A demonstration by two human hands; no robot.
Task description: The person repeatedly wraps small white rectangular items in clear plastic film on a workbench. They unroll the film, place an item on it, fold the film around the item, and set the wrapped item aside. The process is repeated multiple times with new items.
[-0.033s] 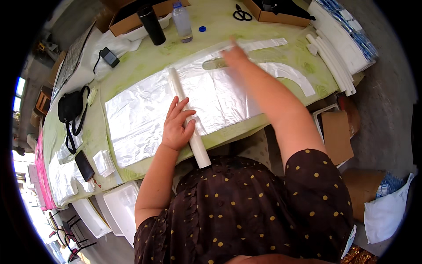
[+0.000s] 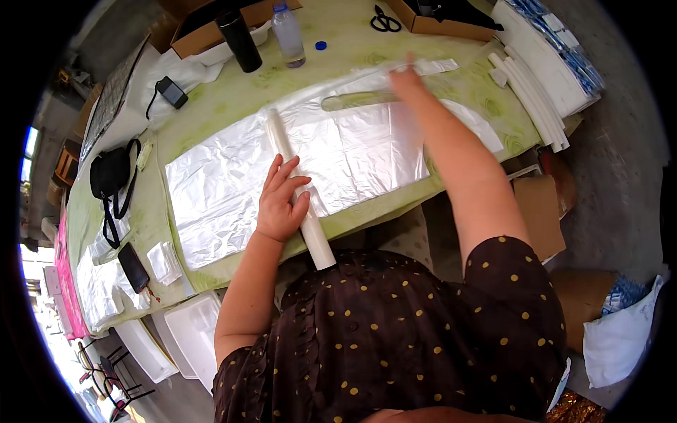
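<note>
A thin translucent plastic bag (image 2: 374, 151) with strap-like handles at its right end lies flat on the table. A white tube-like roll (image 2: 317, 243) rests slantwise across it, its near end reaching past the table edge toward my body. My left hand (image 2: 281, 204) lies against the roll, fingers spread over its top and not wrapped round it. Farther off and to the right, my right hand (image 2: 407, 81) is over the bag's far handle. Motion smears its fingers, so its grip and any contact with the plastic cannot be made out.
The table has a green patterned cover (image 2: 345, 60). Beyond the bag stand a black flask (image 2: 240, 44) and a clear bottle (image 2: 289, 39), near a blue cap (image 2: 321, 46) and scissors (image 2: 386, 21). White tubes (image 2: 532, 102) lie right; a black pouch (image 2: 111, 173) and phone (image 2: 134, 268) left.
My right hand has moved to the right along the bag's far side, uncovering more of the gap between the handles. My left hand and the roll stay in place.
</note>
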